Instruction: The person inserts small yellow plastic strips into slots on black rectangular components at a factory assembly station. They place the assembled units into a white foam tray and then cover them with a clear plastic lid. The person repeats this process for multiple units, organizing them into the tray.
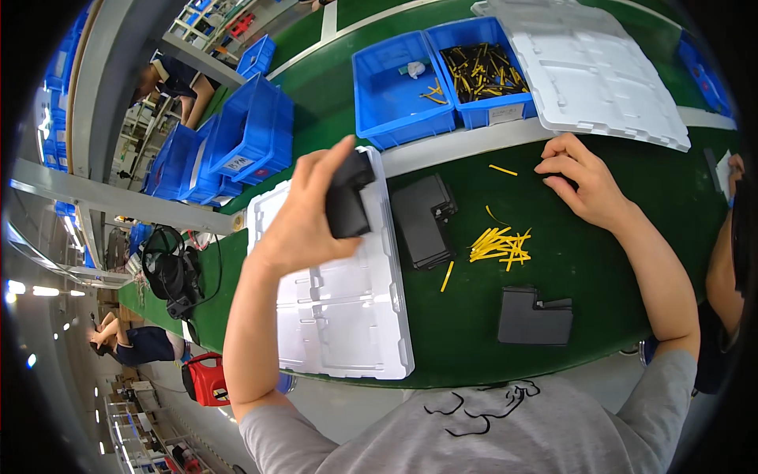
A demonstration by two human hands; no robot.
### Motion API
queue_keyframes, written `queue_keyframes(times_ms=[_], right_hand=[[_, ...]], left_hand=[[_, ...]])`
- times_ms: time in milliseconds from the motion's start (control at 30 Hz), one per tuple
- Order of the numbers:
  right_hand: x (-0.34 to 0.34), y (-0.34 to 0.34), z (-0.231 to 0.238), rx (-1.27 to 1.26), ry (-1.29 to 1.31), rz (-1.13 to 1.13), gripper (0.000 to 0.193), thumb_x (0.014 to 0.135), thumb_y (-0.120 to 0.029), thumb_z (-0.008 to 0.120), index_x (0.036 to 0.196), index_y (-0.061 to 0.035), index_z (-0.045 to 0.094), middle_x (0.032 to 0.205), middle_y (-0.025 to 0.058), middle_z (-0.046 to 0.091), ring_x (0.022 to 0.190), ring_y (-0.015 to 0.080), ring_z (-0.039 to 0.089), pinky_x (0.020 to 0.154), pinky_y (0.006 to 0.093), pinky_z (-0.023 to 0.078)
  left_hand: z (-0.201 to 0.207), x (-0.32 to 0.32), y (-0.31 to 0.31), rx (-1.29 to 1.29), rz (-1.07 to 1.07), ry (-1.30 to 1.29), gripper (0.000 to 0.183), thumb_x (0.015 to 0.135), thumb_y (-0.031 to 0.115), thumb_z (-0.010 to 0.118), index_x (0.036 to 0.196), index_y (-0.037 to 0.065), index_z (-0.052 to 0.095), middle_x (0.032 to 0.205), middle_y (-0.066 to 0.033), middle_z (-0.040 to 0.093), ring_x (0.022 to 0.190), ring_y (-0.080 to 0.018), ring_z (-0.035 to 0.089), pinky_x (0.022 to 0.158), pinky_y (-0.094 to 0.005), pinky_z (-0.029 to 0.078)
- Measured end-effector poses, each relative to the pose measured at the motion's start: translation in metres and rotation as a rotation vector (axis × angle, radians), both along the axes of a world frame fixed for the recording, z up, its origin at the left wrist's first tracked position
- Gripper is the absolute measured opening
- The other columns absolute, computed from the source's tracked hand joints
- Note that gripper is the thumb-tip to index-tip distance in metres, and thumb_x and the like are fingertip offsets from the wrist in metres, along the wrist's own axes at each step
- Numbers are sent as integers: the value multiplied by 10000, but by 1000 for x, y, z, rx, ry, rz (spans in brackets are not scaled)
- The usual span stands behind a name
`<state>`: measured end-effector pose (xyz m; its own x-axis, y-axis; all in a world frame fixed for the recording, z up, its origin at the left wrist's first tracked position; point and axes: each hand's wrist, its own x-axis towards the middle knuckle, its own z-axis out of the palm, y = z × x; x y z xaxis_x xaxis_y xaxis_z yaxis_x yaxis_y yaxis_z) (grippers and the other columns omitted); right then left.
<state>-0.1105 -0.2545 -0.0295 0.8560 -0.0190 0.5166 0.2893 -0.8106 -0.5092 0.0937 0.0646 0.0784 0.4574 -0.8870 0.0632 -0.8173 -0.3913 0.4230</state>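
My left hand [304, 209] is raised above a white moulded tray [347, 316] and grips a black plastic part [349, 199]. Resting on the green mat further right, my right hand [580, 180] has its fingers curled over something small and dark that I cannot make out. Between the hands lies a stack of black parts [425, 220]. A loose pile of yellow strips [501, 245] sits below my right hand, with single strips [503, 170] scattered about. Another black part [535, 316] lies near the table's front edge.
Two blue bins stand at the back: one nearly bare [399, 95], one full of yellow and black strips [482, 71]. A white tray lid [600, 71] lies to their right. More blue bins [237, 146] stack at left. Other people work at the left and right edges.
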Motion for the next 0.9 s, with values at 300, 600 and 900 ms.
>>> queue_keyframes(times_ms=[300,600,900], right_hand=[[2,2,-1,22,25,-30,200,765,47,662,946,-24,613,988,86,540,862,245,582,708,319,485],[2,-1,-4,31,36,-42,194,782,53,651,959,-11,607,1000,90,544,886,232,583,731,299,477],[1,0,-3,79,92,-72,193,797,58,631,974,-13,606,1016,82,533,880,213,567,723,282,460]], left_hand=[[-11,56,27,191,44,115,986,551,84,768,1425,210,330,1254,-109,440,1164,-317,482,1000,-391,434],[-16,62,30,105,26,95,951,550,88,772,1406,190,371,1286,-93,435,1201,-294,466,1030,-372,405],[-26,64,76,-158,86,190,965,538,56,777,1411,126,371,1297,-89,455,1246,-266,450,1103,-386,322]])
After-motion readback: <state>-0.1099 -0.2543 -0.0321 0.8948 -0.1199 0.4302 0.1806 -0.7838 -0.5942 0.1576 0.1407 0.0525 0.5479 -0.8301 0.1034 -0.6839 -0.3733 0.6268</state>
